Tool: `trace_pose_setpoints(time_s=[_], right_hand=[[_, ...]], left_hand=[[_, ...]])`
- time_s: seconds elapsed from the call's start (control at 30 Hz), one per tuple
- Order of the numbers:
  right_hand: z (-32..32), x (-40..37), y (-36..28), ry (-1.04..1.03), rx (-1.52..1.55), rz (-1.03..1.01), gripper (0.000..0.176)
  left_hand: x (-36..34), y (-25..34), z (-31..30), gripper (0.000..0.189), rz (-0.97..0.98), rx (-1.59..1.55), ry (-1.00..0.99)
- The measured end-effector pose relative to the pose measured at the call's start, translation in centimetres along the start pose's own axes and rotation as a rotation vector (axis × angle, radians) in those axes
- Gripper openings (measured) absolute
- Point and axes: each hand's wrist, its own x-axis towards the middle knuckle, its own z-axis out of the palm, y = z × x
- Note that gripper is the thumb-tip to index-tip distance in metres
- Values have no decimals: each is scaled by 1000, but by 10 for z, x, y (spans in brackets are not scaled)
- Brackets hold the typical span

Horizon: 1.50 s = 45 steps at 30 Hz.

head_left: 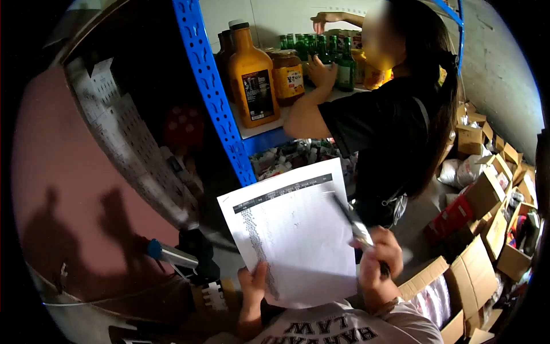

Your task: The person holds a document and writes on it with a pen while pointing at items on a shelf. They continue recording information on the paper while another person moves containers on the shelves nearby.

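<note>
L hand (252, 285) pinching sheet's (303, 246) lower edge; R hand (380, 259) raised, gripping pen (360, 230).

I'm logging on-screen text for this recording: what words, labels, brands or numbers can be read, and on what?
"LAW": shirt; the longer word beside it is unclear.
Printed sheet: header and rows too small.
Orange bottle, jar: labels too blurred.
Green bottle: label unreadable.
Wall papers: too small.
</note>
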Motion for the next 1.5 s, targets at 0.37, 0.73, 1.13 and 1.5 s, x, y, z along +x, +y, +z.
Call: trace_pose_setpoints(time_s=[0.37, 0.73, 1.13, 1.5], right_hand=[[3, -5, 10, 44, 400, -160, 10], [-8, -10, 20, 419, 223, 244, 12], [6, -12, 4, -169, 365, -102, 12], [-7, -35, 11, 414, 543, 287, 21]], left_hand=[[1, 7, 6, 19, 57, -89, 21], [-1, 6, 1, 15, 69, -35, 9], [8, 6, 3, 22, 74, -96, -43], [7, 2, -14, 19, -45, -82, -36]])
